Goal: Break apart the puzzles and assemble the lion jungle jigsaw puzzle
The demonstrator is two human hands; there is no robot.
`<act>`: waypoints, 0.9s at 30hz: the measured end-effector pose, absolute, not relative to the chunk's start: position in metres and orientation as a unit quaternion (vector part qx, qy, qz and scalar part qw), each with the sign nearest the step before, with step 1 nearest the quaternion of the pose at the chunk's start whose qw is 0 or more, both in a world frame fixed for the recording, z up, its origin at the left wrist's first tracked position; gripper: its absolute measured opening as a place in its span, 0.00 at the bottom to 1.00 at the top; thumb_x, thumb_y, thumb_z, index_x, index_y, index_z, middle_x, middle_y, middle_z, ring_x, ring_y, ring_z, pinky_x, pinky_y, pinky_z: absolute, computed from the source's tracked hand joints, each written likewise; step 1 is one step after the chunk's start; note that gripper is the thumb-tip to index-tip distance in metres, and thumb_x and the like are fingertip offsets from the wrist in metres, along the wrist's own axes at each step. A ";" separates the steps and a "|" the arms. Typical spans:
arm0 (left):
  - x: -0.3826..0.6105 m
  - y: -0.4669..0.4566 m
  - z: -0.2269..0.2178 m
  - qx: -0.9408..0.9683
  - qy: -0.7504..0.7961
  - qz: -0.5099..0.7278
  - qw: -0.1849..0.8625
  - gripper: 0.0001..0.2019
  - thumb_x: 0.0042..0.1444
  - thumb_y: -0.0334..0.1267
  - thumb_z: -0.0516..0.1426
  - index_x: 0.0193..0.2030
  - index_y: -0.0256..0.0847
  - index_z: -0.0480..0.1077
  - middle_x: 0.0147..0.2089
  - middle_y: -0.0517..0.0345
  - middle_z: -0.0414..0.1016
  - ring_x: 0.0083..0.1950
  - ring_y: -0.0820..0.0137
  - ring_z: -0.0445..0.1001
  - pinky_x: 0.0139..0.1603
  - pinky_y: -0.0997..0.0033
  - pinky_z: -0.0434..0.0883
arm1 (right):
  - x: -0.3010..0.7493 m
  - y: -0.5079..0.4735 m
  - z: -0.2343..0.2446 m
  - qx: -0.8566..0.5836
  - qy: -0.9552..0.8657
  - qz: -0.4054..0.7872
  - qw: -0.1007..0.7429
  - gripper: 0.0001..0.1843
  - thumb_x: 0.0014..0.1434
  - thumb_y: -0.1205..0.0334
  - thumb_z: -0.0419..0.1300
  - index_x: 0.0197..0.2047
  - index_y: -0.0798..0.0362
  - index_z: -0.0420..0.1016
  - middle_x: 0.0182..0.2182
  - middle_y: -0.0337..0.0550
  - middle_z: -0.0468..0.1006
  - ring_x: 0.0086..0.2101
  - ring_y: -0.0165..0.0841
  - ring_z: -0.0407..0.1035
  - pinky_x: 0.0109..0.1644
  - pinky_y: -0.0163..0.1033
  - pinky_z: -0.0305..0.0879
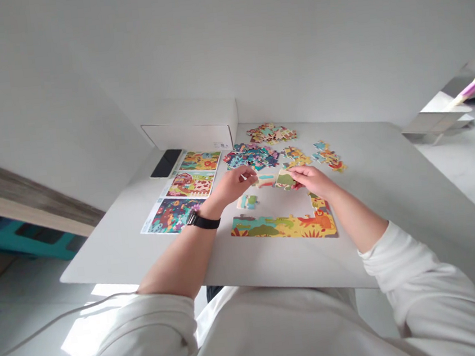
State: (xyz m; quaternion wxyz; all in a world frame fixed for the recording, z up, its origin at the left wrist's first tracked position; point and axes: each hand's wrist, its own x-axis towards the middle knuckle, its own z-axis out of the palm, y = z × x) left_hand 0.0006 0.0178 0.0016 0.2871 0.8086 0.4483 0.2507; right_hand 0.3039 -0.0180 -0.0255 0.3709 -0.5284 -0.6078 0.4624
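Right hand: just right of the centre of the frame, thumb and fingers closed together on the right edge of a green piece

Green piece: in the middle of the frame, reaching left from the right fingertips, toward the left hand

Left hand: left of the green piece and apart from it, fingers curled and partly open, fingertips at the left end of a pale piece; whether they grip it I cannot tell

Pale piece: between the two hands, marked with blue and red, just left of the green piece

Small piece: flat on the table, below the left hand in the frame

Joined strip: lower centre of the frame, below both hands, turning upward at its right end near the right wrist

Dark blue pile: above the left hand in the frame

Upper pile: farther up, near the wall

Yellow pieces: above the right hand, with another cluster to their right

Picture sheet: left of the left hand, three printed scenes, partly covered by the left forearm

Phone: beside the sheet's upper left, below a white box

Watch: black, around the left wrist
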 end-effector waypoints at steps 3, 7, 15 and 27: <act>0.026 0.001 0.000 0.795 0.406 0.254 0.374 0.19 0.62 0.53 0.62 0.51 0.42 0.76 0.43 0.53 0.82 0.39 0.69 0.75 0.40 0.72 0.70 | 0.288 -0.027 -0.019 -0.490 -0.628 0.498 0.343 0.28 0.59 0.37 0.68 0.53 0.48 0.85 0.44 0.46 0.86 0.38 0.39 0.79 0.46 0.47 0.80; 0.029 0.003 -0.007 0.782 0.395 0.232 0.423 0.17 0.58 0.53 0.65 0.40 0.41 0.72 0.34 0.58 0.77 0.33 0.71 0.71 0.34 0.72 0.67 | 0.280 -0.033 -0.019 -0.470 -0.646 0.509 0.321 0.27 0.61 0.44 0.68 0.59 0.46 0.82 0.48 0.46 0.85 0.40 0.39 0.80 0.49 0.49 0.80; -0.025 0.049 -0.021 0.703 0.556 0.271 0.352 0.30 0.57 0.57 0.65 0.61 0.44 0.69 0.32 0.61 0.78 0.25 0.73 0.66 0.29 0.71 0.60 | 0.313 -0.014 -0.032 -0.566 -0.727 0.236 0.309 0.18 0.64 0.56 0.65 0.56 0.46 0.83 0.51 0.49 0.84 0.51 0.44 0.77 0.62 0.54 0.72; -0.009 0.045 -0.033 0.750 0.608 0.165 0.200 0.24 0.64 0.50 0.63 0.63 0.43 0.77 0.44 0.53 0.86 0.45 0.62 0.82 0.44 0.70 0.71 | 0.329 -0.004 -0.059 -0.571 -0.781 0.059 0.245 0.16 0.63 0.60 0.67 0.53 0.46 0.86 0.58 0.50 0.80 0.60 0.49 0.72 0.69 0.59 0.66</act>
